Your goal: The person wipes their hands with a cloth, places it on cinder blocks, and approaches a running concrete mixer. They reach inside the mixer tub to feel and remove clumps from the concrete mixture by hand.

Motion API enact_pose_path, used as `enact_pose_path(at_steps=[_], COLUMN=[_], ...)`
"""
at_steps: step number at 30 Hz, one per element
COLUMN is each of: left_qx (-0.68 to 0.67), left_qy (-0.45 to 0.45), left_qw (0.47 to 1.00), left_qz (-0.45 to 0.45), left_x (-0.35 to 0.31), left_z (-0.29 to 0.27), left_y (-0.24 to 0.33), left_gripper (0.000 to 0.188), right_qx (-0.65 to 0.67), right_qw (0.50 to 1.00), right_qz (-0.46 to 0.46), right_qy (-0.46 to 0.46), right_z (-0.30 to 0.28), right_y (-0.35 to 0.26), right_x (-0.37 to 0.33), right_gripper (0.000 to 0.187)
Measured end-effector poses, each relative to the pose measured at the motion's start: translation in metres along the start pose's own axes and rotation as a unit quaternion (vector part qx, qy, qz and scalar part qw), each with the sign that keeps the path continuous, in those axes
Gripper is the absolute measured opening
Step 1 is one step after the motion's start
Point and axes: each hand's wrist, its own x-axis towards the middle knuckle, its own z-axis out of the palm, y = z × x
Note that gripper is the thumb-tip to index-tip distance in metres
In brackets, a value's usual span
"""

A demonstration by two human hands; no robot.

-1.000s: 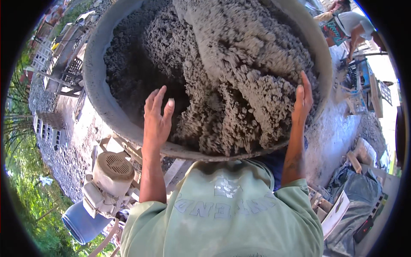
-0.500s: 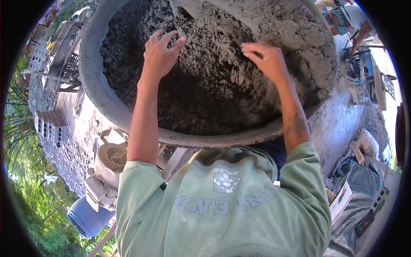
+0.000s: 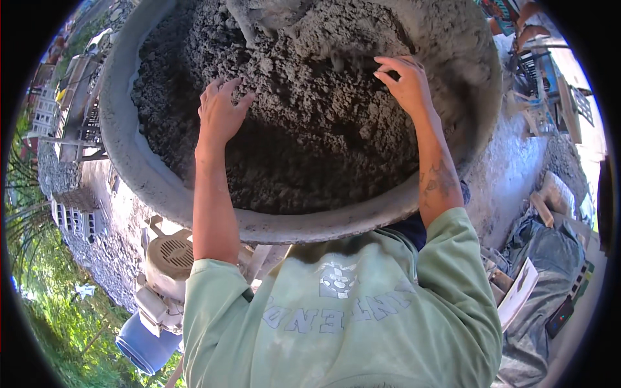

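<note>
A wide, round mixing pan (image 3: pixel 149 184) with a caked grey rim fills the upper part of the view. Damp, crumbly grey concrete mix (image 3: pixel 291 129) lies inside it, darker near the front wall. My left hand (image 3: pixel 221 110) is over the left part of the mix, palm down, fingers apart and holding nothing. On the right, my right hand (image 3: pixel 404 81) has loosely bent fingers, with the thumb apart and nothing between them. Whether either hand touches the mix is hard to tell. A grey-coated mixer arm (image 3: pixel 240 19) comes into the pan at the top.
Below the pan's left side sits a motor with a slotted cover (image 3: pixel 171 255), beside a blue barrel (image 3: pixel 147 343). Hollow blocks (image 3: pixel 74 216) stand on gravel further left. A dark tarp (image 3: pixel 546 265) and a board (image 3: pixel 517 294) lie at the right.
My left hand has moved down and left; my right hand has shifted slightly right. The mix has turned over, and the mixer arm at the top shows in a different place. The view has shifted a little.
</note>
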Motion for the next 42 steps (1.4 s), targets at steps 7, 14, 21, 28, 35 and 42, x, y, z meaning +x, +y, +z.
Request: enact_pose_path(at_steps=[7,14,21,28,35,42], left_qx=[-0.066,-0.08,0.136,0.098,0.191,0.146], left_qy=[0.033,-0.04,-0.319,-0.397,-0.326,-0.292], left_qw=[0.997,0.993,0.937,0.913,0.918,0.931], left_qz=[0.011,0.081,-0.028,-0.015,0.124,0.165], left_x=[0.003,0.094,0.141,0.119,0.064,0.057], left_z=[0.02,0.122,0.135,0.124,0.127,0.127], left_y=[-0.009,-0.012,0.025,0.032,0.016,0.026], left_gripper=[0.029,0.041,0.058,0.059,0.051,0.04], right_qx=[-0.02,-0.02,-0.011,-0.044,-0.31,-0.241], right_qw=[0.994,0.999,0.999,0.986,0.902,0.924], right_qz=[0.082,0.021,0.053,0.132,-0.053,0.028], right_qy=[0.075,0.043,-0.003,-0.088,-0.297,-0.295], right_z=[-0.018,0.011,0.039,0.094,0.106,0.084], right_y=[-0.007,-0.008,0.004,0.087,0.112,0.155], right_x=[-0.002,0.004,-0.006,0.077,0.135,0.119], right_gripper=[0.015,0.022,0.018,0.048,0.07,0.052])
